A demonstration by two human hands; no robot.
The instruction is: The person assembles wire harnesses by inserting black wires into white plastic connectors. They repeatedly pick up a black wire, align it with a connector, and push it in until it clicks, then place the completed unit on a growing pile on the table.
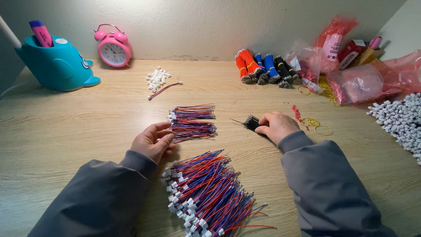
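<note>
Left hand (153, 140): we see it loosely open, fingertips on small wire bundle (193, 123), mid-bench (66, 127).
Right hand (276, 126): clamped on black wires (251, 123).
Near edge: large wire pile (206, 193).

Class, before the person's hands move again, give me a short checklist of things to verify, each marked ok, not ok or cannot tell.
1. Left hand touches the small red-and-blue wire bundle: ok.
2. Right hand grips the black wire bundle: ok.
3. Large wired-connector pile lies apart from the small bundle: ok.
4. Loose rubber bands within the right hand's reach: ok.
5. Black wires counted: cannot tell.
</note>
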